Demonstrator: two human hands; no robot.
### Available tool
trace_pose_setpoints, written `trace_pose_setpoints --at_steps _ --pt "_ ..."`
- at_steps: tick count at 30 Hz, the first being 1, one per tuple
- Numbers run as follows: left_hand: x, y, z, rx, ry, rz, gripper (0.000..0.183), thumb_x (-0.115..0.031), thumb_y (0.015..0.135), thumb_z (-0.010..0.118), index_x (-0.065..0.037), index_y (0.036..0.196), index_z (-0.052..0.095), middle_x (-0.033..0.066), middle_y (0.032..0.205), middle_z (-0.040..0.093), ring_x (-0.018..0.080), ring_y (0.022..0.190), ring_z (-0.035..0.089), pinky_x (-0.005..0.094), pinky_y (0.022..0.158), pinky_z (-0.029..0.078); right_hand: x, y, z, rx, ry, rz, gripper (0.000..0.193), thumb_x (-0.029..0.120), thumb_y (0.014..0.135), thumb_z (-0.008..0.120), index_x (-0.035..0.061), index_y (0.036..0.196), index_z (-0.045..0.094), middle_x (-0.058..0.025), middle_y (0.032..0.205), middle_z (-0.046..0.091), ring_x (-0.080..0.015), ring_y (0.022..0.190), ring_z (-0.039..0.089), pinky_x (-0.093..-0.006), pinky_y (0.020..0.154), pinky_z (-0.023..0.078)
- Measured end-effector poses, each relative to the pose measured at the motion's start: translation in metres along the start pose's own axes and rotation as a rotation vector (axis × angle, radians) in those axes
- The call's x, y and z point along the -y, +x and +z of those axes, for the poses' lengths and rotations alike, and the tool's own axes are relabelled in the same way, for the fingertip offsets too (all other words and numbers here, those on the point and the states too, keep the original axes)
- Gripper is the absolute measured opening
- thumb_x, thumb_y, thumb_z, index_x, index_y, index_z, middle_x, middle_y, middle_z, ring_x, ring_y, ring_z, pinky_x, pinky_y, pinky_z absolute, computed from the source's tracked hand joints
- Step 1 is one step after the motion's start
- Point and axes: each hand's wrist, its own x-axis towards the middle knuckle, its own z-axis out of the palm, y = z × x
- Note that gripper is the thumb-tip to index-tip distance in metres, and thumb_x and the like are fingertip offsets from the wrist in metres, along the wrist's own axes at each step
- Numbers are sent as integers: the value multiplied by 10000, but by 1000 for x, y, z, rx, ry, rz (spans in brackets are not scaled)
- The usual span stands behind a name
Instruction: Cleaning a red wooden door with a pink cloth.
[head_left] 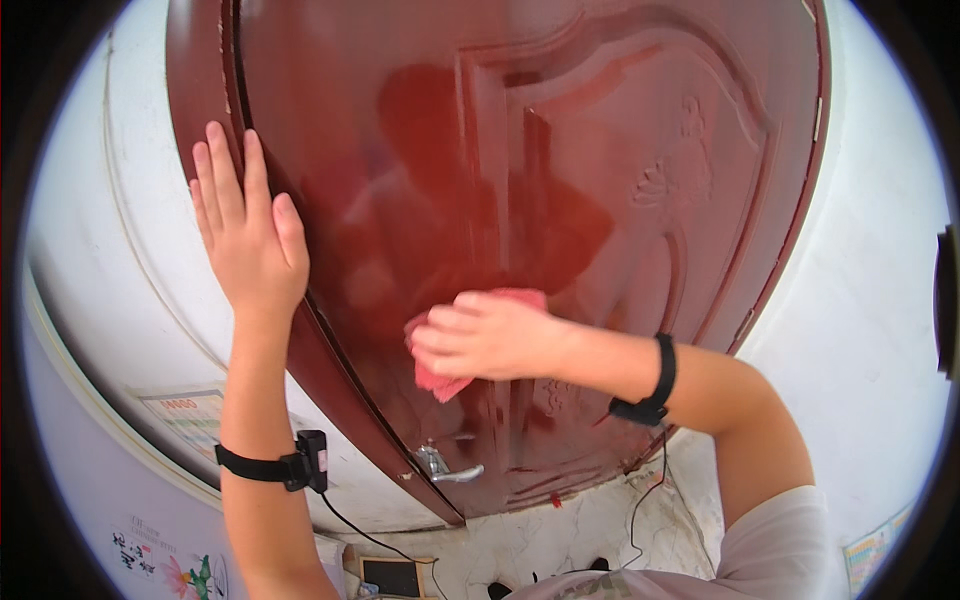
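A dark red, glossy door (400, 200) with carved raised panels fills the middle of the view. My right hand (480, 335) presses a pink cloth (440, 385) against the door's surface, its fingers bent over the cloth. The cloth's edges show above, left of and below the hand. My left hand (245, 220) rests with straight fingers on the door frame (200, 60) at the left, holding nothing. Below the cloth, a silver door handle (455, 472) sticks out near the door's left edge.
White walls (880, 250) flank the door. Small posters (185, 415) hang at the lower left. At the bottom lies a pale marbled floor (500, 545), with a dark framed board (390, 577) near the left wall. Black bands with cables (650, 500) circle both my forearms.
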Motion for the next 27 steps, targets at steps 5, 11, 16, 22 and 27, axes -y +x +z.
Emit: trace_pose_setpoints --at_steps 5,11,16,22,27 --pt "-4 0 -5 22 29 -7 607 -229 1074 410 -56 1651 479 162 1793 298 376 1661 256 534 1338 209 -128 60 -80 -218 -182 175 332 192 879 695 152 1208 681 -64 1269 687 -309 1115 668 -452 902 538" --pt "-5 5 -6 24 2 -26 620 -193 1030 454 -38 1627 509 174 1784 318 381 1659 266 529 1336 224 -217 142 -142 -423 -392 331 458 189 891 716 72 1322 612 -170 1307 611 -416 1257 557 -488 1068 474" --pt "2 3 -7 11 -22 -20 620 -230 1053 417 -10 1628 493 191 1755 374 404 1641 305 526 1333 234 -218 180 -126 -491 -379 333 422 178 869 734 91 1267 624 -148 1257 613 -408 1213 564 -493 1045 475" --pt "15 -9 4 -190 -574 -62 676 -358 1133 265 85 1608 450 252 1682 462 421 1580 411 504 1311 283 -161 201 -60 -376 -322 182 364 219 840 758 112 1183 697 -81 1325 665 -301 1234 612 -458 1001 504" --pt "20 -19 3 -193 -643 -102 736 -410 1131 192 89 1597 465 247 1660 492 398 1560 437 492 1301 307 -100 177 -22 -310 -256 196 349 210 909 649 78 1229 695 -98 1319 646 -299 1239 579 -423 999 471"
